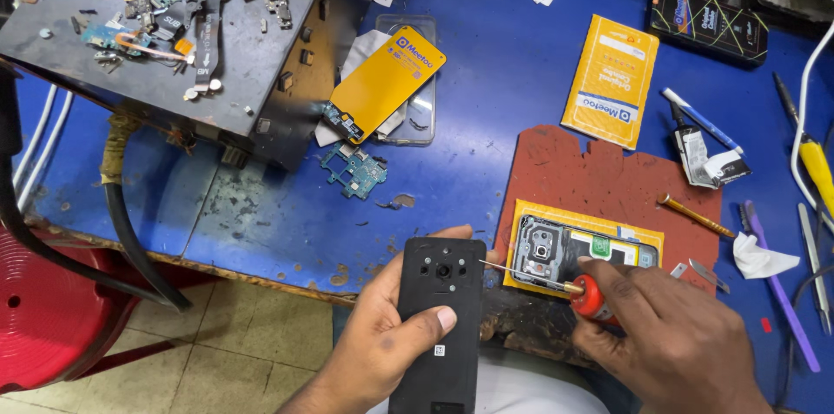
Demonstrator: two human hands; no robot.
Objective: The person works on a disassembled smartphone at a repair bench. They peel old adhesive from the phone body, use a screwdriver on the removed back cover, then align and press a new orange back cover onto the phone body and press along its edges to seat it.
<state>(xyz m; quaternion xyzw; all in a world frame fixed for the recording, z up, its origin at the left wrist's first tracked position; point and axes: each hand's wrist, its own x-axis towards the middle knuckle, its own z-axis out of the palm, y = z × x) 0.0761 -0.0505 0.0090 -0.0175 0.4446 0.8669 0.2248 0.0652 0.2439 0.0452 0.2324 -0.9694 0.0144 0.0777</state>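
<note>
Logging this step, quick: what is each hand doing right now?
Left hand: closed around a black phone back cover, thumb across it.
Right hand: gripping a red-handled screwdriver, tip at the cover.

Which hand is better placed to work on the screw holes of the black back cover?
Probably the right hand: it holds the red-handled screwdriver, whose thin metal tip points at the top edge of the black plastic phone back cover. The left hand is wrapped around that cover, steadying it.
</note>
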